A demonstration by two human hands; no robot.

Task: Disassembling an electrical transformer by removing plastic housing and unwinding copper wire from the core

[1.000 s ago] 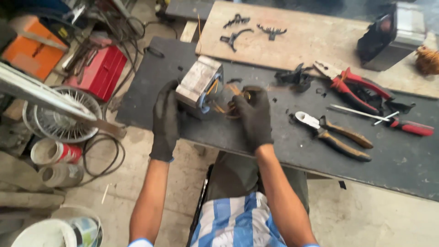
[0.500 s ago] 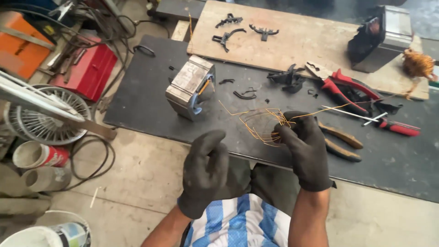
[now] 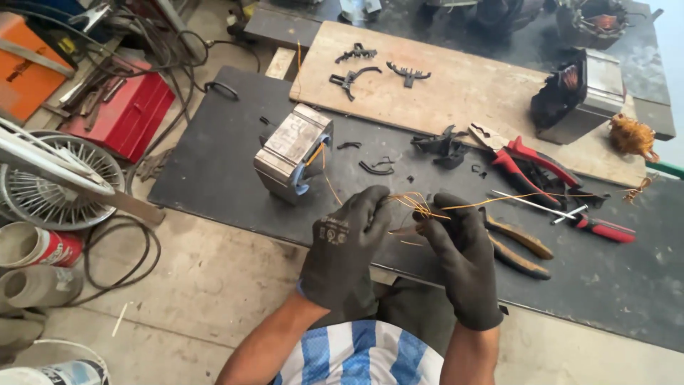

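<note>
Dark flat table (image 3: 214,171) carries the grey metal laminated stator block (image 3: 288,153), now released, while the gloved left hand (image 3: 342,246) and right hand (image 3: 459,260), raised together, pinch freed thin copper wire strands (image 3: 420,208).

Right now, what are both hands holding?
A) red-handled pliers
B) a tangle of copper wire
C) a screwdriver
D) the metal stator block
B: the left hand and right hand pinch the copper wire between them; pliers, block and screwdriver lie untouched on the bench.
</note>
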